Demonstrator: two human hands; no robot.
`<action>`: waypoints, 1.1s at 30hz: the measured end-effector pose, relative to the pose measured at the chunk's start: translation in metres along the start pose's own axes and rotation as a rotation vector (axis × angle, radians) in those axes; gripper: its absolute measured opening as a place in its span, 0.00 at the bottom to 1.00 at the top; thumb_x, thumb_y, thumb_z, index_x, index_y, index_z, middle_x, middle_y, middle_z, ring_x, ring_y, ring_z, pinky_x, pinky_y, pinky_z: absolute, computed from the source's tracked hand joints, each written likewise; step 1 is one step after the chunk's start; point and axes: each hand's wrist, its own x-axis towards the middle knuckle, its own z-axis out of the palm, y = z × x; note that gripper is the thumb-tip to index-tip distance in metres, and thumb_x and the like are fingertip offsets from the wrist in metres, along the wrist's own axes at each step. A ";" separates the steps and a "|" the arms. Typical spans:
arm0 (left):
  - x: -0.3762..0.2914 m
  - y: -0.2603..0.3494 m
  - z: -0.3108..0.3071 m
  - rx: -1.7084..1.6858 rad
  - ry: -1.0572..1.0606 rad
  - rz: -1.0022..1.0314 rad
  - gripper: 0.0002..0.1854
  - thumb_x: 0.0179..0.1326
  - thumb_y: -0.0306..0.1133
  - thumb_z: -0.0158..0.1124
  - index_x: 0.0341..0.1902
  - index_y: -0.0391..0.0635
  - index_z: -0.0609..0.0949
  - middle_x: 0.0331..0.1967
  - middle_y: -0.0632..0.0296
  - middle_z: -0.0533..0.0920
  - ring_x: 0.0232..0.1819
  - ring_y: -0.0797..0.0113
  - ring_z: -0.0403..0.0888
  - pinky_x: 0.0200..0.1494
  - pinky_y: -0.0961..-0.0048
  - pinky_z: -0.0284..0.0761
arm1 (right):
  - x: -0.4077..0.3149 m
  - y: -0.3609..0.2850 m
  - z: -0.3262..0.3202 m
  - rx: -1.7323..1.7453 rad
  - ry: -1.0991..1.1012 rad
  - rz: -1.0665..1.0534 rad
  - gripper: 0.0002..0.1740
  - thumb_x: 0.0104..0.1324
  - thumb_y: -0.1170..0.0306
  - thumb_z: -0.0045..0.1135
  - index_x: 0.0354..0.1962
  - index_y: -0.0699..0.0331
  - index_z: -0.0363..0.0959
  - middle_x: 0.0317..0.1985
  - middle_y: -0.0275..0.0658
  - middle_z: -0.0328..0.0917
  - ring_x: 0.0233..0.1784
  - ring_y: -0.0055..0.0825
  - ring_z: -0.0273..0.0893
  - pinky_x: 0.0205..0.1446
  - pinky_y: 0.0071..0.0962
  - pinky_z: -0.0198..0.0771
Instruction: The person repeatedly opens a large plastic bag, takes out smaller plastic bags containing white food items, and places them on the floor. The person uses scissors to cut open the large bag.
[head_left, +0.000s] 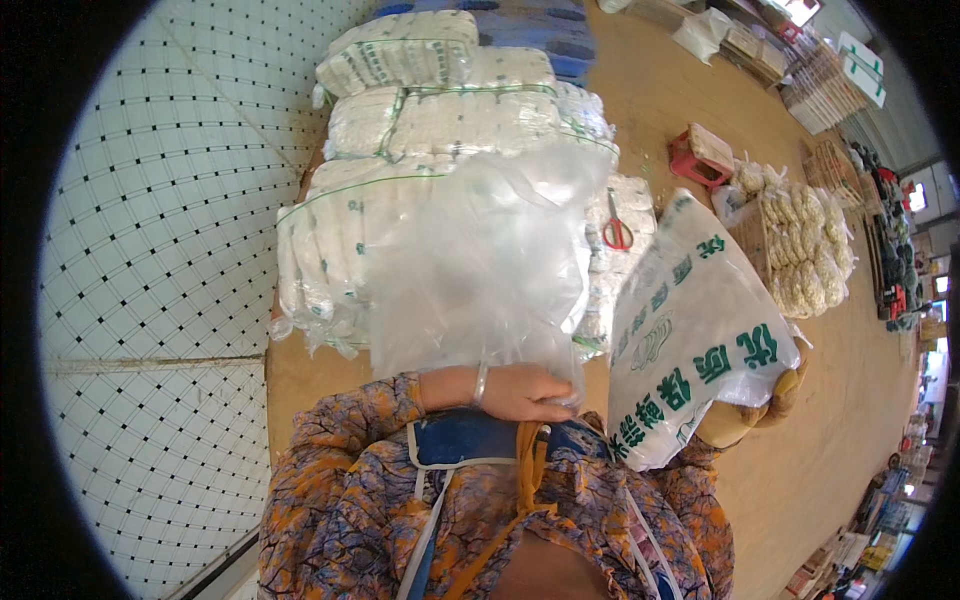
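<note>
My left hand (527, 393), with a pale bracelet at the wrist, lies across in front of my apron. Its fingers are closed on the lower edge of a large clear plastic bag (480, 277), which spreads out ahead and looks blurred. On the right, my right hand (739, 416) wears a yellow-brown glove and grips a white plastic bag (675, 330) with green printing; the bag hides part of the fingers. Behind the clear bag rises a stack of white plastic-wrapped bundles (480, 120) tied with green string. Scissors (616, 225) with red handles rest on the bundles.
A white panel wall (172, 225) with a dark grid pattern stands at left. To the right, a red stool (703, 154) stands near bagged pale produce (806, 247) on the brown floor (840, 390). A blue pallet (525, 34) lies beyond the stack.
</note>
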 end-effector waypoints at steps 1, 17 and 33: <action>0.004 0.005 0.000 -0.046 0.084 0.019 0.16 0.60 0.43 0.46 0.42 0.44 0.72 0.22 0.55 0.74 0.24 0.62 0.73 0.31 0.70 0.68 | 0.003 -0.008 -0.013 0.012 -0.009 -0.010 0.16 0.56 0.65 0.46 0.37 0.70 0.62 0.36 0.48 0.69 0.33 0.30 0.70 0.36 0.29 0.69; -0.028 -0.006 -0.053 -0.515 0.888 -0.373 0.24 0.63 0.40 0.39 0.63 0.54 0.55 0.13 0.66 0.69 0.10 0.79 0.66 0.11 0.84 0.62 | 0.047 0.019 -0.038 0.295 0.076 0.024 0.13 0.57 0.71 0.46 0.37 0.71 0.63 0.33 0.43 0.71 0.28 0.23 0.70 0.30 0.21 0.69; -0.033 -0.046 0.052 0.011 0.887 -0.284 0.26 0.62 0.32 0.37 0.65 0.51 0.48 0.23 0.58 0.75 0.23 0.65 0.73 0.30 0.72 0.71 | -0.060 0.130 -0.029 0.428 0.322 1.118 0.04 0.57 0.70 0.53 0.26 0.58 0.66 0.11 0.27 0.61 0.09 0.13 0.52 0.18 0.15 0.53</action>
